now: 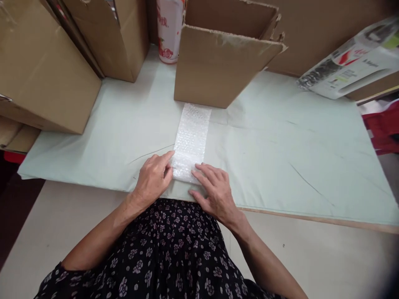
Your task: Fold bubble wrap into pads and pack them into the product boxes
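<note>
Hands flank a strip of bubble wrap (192, 133) lying lengthwise on a cloth-covered table (280, 145), apparently to keep its folded-looking near end flat. Around the strip, the left hand (151, 176), at 8 o'clock, is loosely curled at its edge, any pinch impossible to tell; the right (216, 191), at 5, spreads parted fingers over the corner, gripping nothing. An open carton (218, 68) stands at 12, probably set back for working room.
</note>
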`<state>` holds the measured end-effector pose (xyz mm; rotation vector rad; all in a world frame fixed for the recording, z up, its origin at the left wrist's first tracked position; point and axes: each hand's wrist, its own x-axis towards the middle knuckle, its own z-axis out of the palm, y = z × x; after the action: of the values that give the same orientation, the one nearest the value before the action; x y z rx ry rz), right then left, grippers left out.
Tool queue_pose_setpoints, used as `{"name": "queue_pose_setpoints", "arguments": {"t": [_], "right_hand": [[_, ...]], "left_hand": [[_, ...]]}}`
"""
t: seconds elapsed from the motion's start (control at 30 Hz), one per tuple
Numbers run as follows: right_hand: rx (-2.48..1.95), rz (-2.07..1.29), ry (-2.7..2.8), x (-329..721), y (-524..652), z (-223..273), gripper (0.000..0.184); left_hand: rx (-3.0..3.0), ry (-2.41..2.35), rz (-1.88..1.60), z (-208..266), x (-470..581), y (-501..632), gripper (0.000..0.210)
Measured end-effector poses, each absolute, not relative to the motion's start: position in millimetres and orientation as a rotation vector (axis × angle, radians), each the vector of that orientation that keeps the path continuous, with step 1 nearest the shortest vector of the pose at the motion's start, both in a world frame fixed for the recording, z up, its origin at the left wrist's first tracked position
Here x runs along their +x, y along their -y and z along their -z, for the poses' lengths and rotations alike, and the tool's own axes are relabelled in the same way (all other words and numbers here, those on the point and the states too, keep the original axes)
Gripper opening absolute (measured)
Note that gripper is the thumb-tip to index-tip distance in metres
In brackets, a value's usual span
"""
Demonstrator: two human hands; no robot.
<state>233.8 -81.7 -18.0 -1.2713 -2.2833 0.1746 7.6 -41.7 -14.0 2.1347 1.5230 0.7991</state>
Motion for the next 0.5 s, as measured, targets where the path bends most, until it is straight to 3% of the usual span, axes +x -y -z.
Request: {"name": "queue_pose_setpoints", "arguments": {"t": [0.1, 0.2, 0.33, 0.5], "right_hand": [[-1.268, -0.202, 2.297, 233.0, 75.3, 19.8, 0.022], [-1.233, -0.286, 2.235, 233.0, 64.7, 20.9, 0.024], [-1.284, -0.406, 2.178, 236.4, 58.5, 11.5, 0.029], [-1.323, -0.166, 2.214, 240.0, 52.9, 0.6, 0.029]], "left_hand": [[2.225, -1.399, -0.868, 7.1, 2.6, 48.6, 0.045], [2.292, -1.187, -0.830, 0.3, 1.7, 54.4, 0.050], [2.264, -1.203, -0.806, 2.0, 4.8, 47.2, 0.038], [2.197, -1.323, -0.712, 9.1, 7.9, 20.9, 0.039]]}}
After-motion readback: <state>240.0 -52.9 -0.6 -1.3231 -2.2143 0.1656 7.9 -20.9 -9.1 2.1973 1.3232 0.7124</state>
